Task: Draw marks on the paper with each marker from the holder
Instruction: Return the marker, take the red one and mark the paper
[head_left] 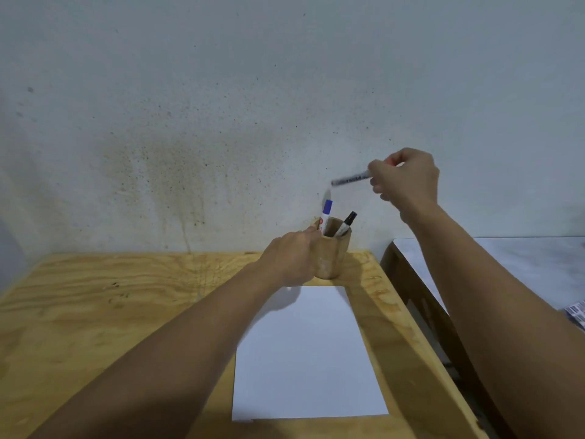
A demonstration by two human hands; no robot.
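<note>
Head view, plywood table (95, 312) against speckled wall (221, 106), left hand (292, 258) gripping holder (332, 251), right hand (406, 179) pinching marker (351, 179)

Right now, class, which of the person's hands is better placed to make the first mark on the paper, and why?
Right. The right hand already holds a marker lifted above the holder, free to come down to the blank paper. The left hand is wrapped around the holder, steadying it.

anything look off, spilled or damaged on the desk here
Nothing on the desk stands out: the paper lies flat and blank, and the holder stands upright. The wall behind carries brownish speckles and drip streaks.
</note>
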